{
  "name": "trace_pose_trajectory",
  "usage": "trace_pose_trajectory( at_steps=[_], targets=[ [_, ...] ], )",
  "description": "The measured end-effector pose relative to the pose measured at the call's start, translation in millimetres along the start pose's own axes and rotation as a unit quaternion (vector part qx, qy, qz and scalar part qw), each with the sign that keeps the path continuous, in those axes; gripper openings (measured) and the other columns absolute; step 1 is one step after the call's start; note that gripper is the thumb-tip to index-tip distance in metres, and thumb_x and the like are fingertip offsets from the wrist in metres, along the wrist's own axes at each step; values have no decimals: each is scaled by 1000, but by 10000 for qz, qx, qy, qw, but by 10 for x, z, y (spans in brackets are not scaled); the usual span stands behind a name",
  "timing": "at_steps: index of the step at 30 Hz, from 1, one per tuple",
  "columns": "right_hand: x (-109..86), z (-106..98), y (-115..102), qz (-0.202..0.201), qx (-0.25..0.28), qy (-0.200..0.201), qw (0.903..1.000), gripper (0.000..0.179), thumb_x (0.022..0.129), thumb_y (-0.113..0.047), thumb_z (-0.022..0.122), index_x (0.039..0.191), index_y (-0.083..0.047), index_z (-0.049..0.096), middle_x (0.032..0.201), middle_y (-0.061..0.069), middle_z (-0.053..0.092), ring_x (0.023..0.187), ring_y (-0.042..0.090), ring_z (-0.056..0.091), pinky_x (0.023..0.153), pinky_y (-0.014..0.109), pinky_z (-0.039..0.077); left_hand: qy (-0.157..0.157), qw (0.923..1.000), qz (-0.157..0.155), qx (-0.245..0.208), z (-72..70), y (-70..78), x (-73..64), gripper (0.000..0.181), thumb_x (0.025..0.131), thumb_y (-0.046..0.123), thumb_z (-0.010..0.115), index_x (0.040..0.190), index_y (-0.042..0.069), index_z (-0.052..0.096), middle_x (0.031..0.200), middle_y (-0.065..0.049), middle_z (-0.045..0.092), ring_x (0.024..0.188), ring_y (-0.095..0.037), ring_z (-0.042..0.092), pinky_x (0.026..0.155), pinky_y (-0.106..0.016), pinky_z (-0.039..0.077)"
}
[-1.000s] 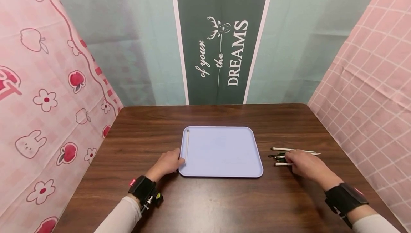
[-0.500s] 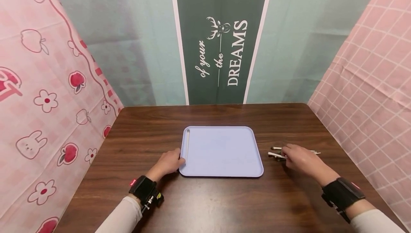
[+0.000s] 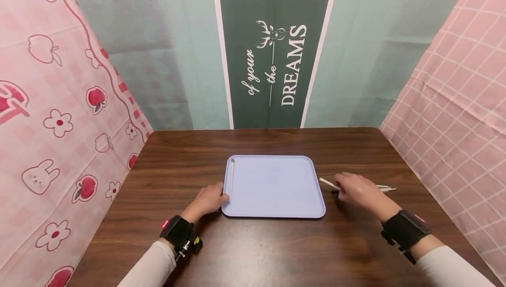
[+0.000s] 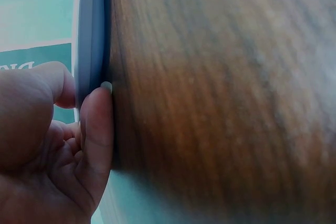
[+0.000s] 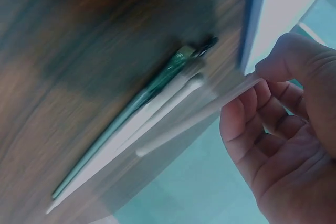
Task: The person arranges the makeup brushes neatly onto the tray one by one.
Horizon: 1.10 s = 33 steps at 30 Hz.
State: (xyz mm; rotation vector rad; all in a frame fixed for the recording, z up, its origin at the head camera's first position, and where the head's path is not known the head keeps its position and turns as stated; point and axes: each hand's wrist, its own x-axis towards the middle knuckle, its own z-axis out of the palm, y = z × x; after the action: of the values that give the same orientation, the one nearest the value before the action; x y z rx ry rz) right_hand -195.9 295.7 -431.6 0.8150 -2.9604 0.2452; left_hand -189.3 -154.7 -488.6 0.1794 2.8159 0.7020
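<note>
My left hand (image 3: pixel 207 198) grips the left rim of a pale lavender tray (image 3: pixel 272 186), its thumb over the edge; the left wrist view shows the thumb (image 4: pixel 63 85) on one side of the rim and a finger (image 4: pixel 98 116) on the other. On the tray, along its left side, lies a thin white brush (image 3: pixel 232 181) with a dark tip. My right hand (image 3: pixel 357 192) pinches another white brush (image 5: pixel 194 119) between thumb and fingers, slanted above the table just right of the tray. Below it lie several more brushes (image 5: pixel 131 124), one with a green handle (image 5: pixel 105 137).
Everything rests on a dark wooden table (image 3: pixel 261 252). A green printed curtain (image 3: pixel 272 58) hangs behind it, with pink patterned cloths on the left (image 3: pixel 71 159) and right (image 3: pixel 446 102). Both wrists wear black camera straps.
My right hand has picked a white brush from the pile and moved left with it toward the tray. My left hand keeps its grip on the rim.
</note>
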Motion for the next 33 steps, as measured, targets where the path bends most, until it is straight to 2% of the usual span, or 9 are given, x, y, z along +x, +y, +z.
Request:
trace_pose_trajectory(
  at_steps=[15,22,33],
  targets=[
    [288,59,-277,512,539,-482,9961,14,79,-5,71,86,-6,59,69,-1,50,60,15,46,54,30,38,57,10000,78,23,3,-9,-3,18,93,21,61,99,4,57,72,-4,56,56,-16,57,56,-32,45],
    [411,116,-376,603,615,-528,9949,14,77,-5,69,82,-6,56,67,0,50,58,15,47,52,29,39,68,9999,97,58,10,-13,3,18,93,21,61,98,4,57,72,-4,56,57,-16,56,56,-32,44],
    [614,182,-526,1150,678,-824,9876,12,78,-9,68,86,-4,60,72,5,57,62,20,53,55,31,43,34,10000,31,21,3,-4,2,18,93,21,61,98,5,57,73,-4,56,57,-16,56,56,-32,44]
  ],
)
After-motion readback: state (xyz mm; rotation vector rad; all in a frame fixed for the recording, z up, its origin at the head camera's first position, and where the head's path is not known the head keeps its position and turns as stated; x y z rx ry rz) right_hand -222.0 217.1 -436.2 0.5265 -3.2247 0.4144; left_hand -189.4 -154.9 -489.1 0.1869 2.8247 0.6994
